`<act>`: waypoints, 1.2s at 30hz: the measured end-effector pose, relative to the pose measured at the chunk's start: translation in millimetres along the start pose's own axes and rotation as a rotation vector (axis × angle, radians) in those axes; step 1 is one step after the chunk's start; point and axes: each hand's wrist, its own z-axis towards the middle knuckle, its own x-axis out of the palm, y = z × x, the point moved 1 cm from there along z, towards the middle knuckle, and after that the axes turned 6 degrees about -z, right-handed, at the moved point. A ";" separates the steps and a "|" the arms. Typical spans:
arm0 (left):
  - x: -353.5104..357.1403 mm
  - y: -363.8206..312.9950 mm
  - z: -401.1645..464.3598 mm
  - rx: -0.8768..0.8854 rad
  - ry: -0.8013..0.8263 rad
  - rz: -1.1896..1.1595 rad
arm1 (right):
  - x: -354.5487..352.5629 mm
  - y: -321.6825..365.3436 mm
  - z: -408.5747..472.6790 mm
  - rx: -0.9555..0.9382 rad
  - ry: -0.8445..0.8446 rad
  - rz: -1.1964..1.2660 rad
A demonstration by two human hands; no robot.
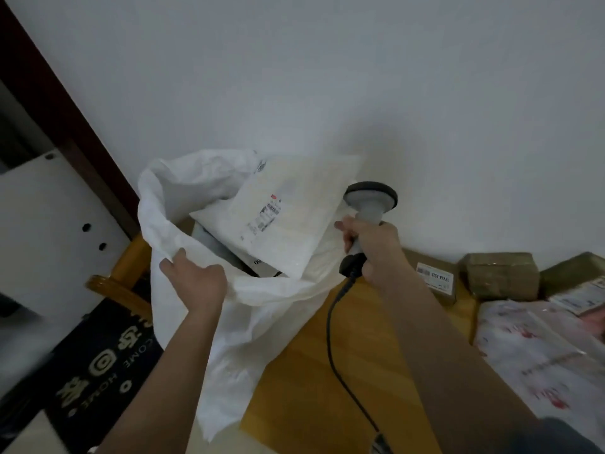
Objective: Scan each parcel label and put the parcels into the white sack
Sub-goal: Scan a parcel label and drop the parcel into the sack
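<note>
Head view. My left hand (196, 278) grips the near rim of the white sack (183, 204), fingers curled into the fabric, holding its mouth open at the left end of the wooden table (353, 348). My right hand (373, 247) is wrapped round the grey handle of the barcode scanner (370, 201), whose dark round head points away from me toward the wall; its black cable (330, 329) runs down across the table toward me.

A flat white parcel (288, 217) lies tilted in the sack's mouth, half inside, its upper corner above the rim. Its label (266, 216) bears a barcode and a small red mark; I cannot read the text. Beneath it sits a darker parcel, mostly hidden.

On the table to the right lie a brown box (435, 283) with a white label reading roughly "12V44 5533" upside down, a tape-wrapped brown carton (502, 275), and a clear mailer (537, 352) printed with red handprints; its lettering is blurred.

On the floor at left, a dark doormat (98, 365) shows "COME HOME" and gold characters.
</note>
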 end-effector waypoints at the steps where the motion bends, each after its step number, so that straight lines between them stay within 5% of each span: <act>1: -1.2 -2.0 -0.7 0.001 0.000 -0.006 | 0.2 -3.7 2.3 -0.010 -0.024 -0.009; 7: 10.5 -9.9 -8.3 0.072 -0.098 0.094 | -28.9 3.9 3.6 -0.090 -0.102 0.011; 15: 77.6 -40.1 -66.1 0.524 -0.054 0.266 | -105.3 18.2 -0.3 -0.125 -0.220 -0.030; 25: 203.7 -57.6 -190.5 0.861 0.319 0.167 | -257.3 45.8 0.2 -0.156 -0.399 -0.029; 36: 315.7 25.5 -218.3 0.692 0.951 0.766 | -330.3 32.8 66.5 -0.051 -0.440 0.045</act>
